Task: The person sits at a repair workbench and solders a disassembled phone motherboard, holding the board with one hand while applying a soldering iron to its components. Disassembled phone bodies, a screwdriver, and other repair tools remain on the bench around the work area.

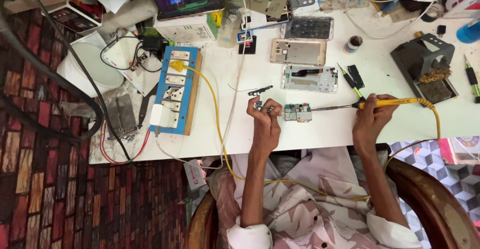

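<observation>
One head-worn camera, looking steeply down from above the seated person.

The single view faces almost straight down onto the white surface (310, 129), from far enough up to take in most of its width, the person's lap and both forearms at the bottom edge, and the patterned floor (45, 179) on the left. The circuit board (298, 112) sits near the middle of the picture. There is no second view to overlap with.
</observation>
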Demonstrator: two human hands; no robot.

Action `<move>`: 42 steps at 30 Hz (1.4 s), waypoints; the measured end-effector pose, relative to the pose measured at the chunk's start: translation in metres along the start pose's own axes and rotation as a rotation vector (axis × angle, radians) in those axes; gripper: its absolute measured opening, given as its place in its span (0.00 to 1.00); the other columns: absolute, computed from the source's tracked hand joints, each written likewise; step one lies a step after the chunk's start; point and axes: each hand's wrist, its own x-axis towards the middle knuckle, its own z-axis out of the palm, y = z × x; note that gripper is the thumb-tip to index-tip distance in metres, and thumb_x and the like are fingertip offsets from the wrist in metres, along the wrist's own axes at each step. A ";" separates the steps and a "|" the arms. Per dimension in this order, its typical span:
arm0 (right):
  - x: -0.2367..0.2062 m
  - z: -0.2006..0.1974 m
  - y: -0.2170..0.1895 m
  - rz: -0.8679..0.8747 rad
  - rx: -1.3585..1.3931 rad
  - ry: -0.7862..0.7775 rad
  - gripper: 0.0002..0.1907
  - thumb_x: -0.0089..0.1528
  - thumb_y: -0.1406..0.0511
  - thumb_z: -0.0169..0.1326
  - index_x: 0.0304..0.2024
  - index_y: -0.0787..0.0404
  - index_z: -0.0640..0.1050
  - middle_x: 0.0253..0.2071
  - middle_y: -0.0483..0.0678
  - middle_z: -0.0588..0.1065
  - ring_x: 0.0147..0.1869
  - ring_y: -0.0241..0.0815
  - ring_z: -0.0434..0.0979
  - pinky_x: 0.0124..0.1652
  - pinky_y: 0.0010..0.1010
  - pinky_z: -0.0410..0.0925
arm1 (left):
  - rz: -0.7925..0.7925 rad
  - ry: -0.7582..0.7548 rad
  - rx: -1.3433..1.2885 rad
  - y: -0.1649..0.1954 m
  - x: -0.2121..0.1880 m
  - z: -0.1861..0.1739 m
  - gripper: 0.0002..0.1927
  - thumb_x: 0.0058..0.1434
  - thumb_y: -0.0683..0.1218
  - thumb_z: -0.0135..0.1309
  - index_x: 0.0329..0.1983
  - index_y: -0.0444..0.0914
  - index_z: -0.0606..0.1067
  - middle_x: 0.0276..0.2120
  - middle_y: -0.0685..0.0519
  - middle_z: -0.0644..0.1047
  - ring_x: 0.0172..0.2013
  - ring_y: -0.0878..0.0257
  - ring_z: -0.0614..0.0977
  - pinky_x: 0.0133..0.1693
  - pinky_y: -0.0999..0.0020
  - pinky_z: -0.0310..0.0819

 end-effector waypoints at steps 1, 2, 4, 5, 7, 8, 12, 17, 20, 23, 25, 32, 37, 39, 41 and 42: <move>0.000 0.000 -0.001 -0.004 -0.016 -0.001 0.09 0.78 0.65 0.47 0.51 0.59 0.60 0.35 0.42 0.65 0.31 0.27 0.61 0.29 0.21 0.60 | 0.000 -0.001 -0.009 0.000 0.000 0.000 0.25 0.70 0.28 0.36 0.62 0.40 0.43 0.32 0.48 0.70 0.32 0.59 0.70 0.45 0.64 0.69; -0.001 0.001 -0.002 -0.007 -0.032 -0.002 0.09 0.78 0.65 0.46 0.51 0.59 0.60 0.35 0.42 0.65 0.30 0.28 0.61 0.29 0.21 0.60 | -0.002 -0.003 -0.018 -0.001 0.000 0.000 0.25 0.70 0.28 0.36 0.62 0.39 0.43 0.33 0.47 0.70 0.33 0.59 0.70 0.44 0.64 0.69; -0.001 0.001 -0.003 -0.011 -0.039 -0.002 0.09 0.78 0.65 0.46 0.51 0.59 0.60 0.35 0.42 0.65 0.30 0.28 0.61 0.29 0.21 0.60 | 0.002 -0.007 -0.020 -0.001 0.000 0.000 0.25 0.69 0.28 0.35 0.62 0.39 0.43 0.33 0.47 0.70 0.33 0.59 0.70 0.45 0.64 0.69; -0.001 0.001 -0.004 -0.009 -0.030 -0.002 0.09 0.78 0.65 0.46 0.51 0.60 0.60 0.35 0.42 0.65 0.30 0.27 0.62 0.29 0.21 0.60 | 0.007 -0.011 -0.012 -0.001 -0.001 0.000 0.25 0.69 0.28 0.34 0.62 0.39 0.43 0.33 0.47 0.70 0.33 0.59 0.70 0.45 0.64 0.69; -0.001 0.001 -0.005 -0.009 -0.027 -0.002 0.09 0.79 0.65 0.47 0.52 0.60 0.60 0.35 0.42 0.65 0.31 0.27 0.62 0.30 0.21 0.60 | 0.008 -0.010 -0.004 -0.001 -0.001 0.000 0.25 0.69 0.27 0.34 0.61 0.39 0.43 0.33 0.47 0.70 0.33 0.60 0.70 0.45 0.64 0.70; -0.001 0.001 -0.005 -0.009 -0.032 -0.002 0.09 0.79 0.65 0.46 0.52 0.60 0.60 0.35 0.42 0.65 0.31 0.27 0.62 0.30 0.21 0.60 | 0.004 -0.006 -0.002 -0.001 -0.001 0.000 0.25 0.70 0.27 0.35 0.61 0.40 0.43 0.33 0.47 0.70 0.33 0.60 0.70 0.45 0.64 0.70; -0.002 -0.001 -0.004 -0.039 -0.066 -0.033 0.09 0.80 0.64 0.46 0.53 0.61 0.60 0.35 0.43 0.64 0.30 0.28 0.59 0.30 0.21 0.58 | -0.016 -0.013 -0.030 -0.001 -0.001 0.000 0.25 0.69 0.27 0.33 0.61 0.40 0.43 0.33 0.47 0.70 0.34 0.59 0.70 0.46 0.64 0.70; -0.001 -0.001 -0.002 -0.041 -0.058 -0.013 0.09 0.79 0.65 0.46 0.52 0.61 0.60 0.36 0.43 0.65 0.32 0.28 0.62 0.32 0.21 0.61 | -0.045 -0.006 -0.016 0.000 -0.002 0.000 0.24 0.70 0.28 0.34 0.60 0.40 0.43 0.33 0.47 0.71 0.33 0.60 0.70 0.44 0.65 0.70; -0.001 -0.001 -0.001 -0.038 -0.070 -0.014 0.09 0.79 0.65 0.46 0.52 0.61 0.60 0.35 0.43 0.64 0.32 0.28 0.61 0.31 0.21 0.60 | -0.028 -0.009 -0.020 -0.001 -0.002 0.001 0.23 0.70 0.28 0.33 0.60 0.40 0.43 0.34 0.46 0.70 0.34 0.60 0.70 0.45 0.65 0.70; -0.001 -0.001 -0.002 -0.046 -0.068 -0.016 0.09 0.79 0.65 0.46 0.53 0.61 0.60 0.36 0.42 0.65 0.32 0.28 0.62 0.32 0.21 0.61 | -0.016 -0.009 -0.027 -0.001 -0.002 0.001 0.23 0.71 0.28 0.33 0.59 0.40 0.43 0.34 0.46 0.70 0.34 0.59 0.70 0.45 0.64 0.70; -0.002 -0.001 -0.002 -0.049 -0.065 -0.018 0.09 0.80 0.65 0.46 0.53 0.61 0.60 0.37 0.42 0.65 0.33 0.28 0.62 0.32 0.21 0.61 | -0.021 -0.006 -0.016 0.000 -0.002 0.001 0.22 0.70 0.28 0.33 0.59 0.39 0.43 0.34 0.46 0.70 0.34 0.59 0.70 0.45 0.64 0.70; -0.001 0.001 -0.003 -0.048 -0.072 -0.014 0.09 0.80 0.65 0.47 0.52 0.61 0.61 0.36 0.43 0.65 0.32 0.28 0.64 0.32 0.21 0.62 | -0.015 0.002 0.012 -0.001 -0.001 0.000 0.21 0.71 0.29 0.34 0.58 0.39 0.43 0.33 0.46 0.70 0.34 0.59 0.70 0.47 0.65 0.69; -0.001 -0.001 -0.004 -0.045 -0.086 0.008 0.10 0.78 0.65 0.47 0.51 0.62 0.61 0.35 0.43 0.66 0.30 0.28 0.63 0.29 0.22 0.60 | 0.003 -0.004 0.020 -0.001 -0.001 0.001 0.22 0.69 0.28 0.32 0.58 0.39 0.43 0.34 0.46 0.70 0.34 0.59 0.70 0.46 0.65 0.69; 0.000 0.000 -0.004 -0.043 -0.099 0.005 0.10 0.78 0.65 0.48 0.51 0.62 0.61 0.35 0.43 0.65 0.29 0.28 0.62 0.28 0.22 0.59 | -0.023 0.000 0.024 0.000 -0.002 0.001 0.22 0.70 0.28 0.33 0.58 0.39 0.43 0.34 0.46 0.71 0.34 0.60 0.70 0.45 0.65 0.69; -0.001 0.000 -0.004 -0.047 -0.084 -0.012 0.10 0.79 0.65 0.47 0.52 0.62 0.61 0.36 0.43 0.65 0.31 0.28 0.62 0.30 0.22 0.61 | -0.025 0.004 -0.007 0.000 -0.002 0.001 0.22 0.71 0.28 0.34 0.58 0.39 0.43 0.34 0.46 0.71 0.34 0.59 0.70 0.46 0.65 0.69; 0.000 0.001 -0.004 -0.053 -0.077 -0.017 0.10 0.80 0.65 0.47 0.52 0.62 0.61 0.37 0.43 0.65 0.32 0.27 0.62 0.31 0.22 0.61 | -0.022 0.003 -0.025 0.000 -0.002 0.001 0.22 0.71 0.28 0.35 0.58 0.39 0.43 0.34 0.46 0.71 0.34 0.59 0.70 0.47 0.65 0.69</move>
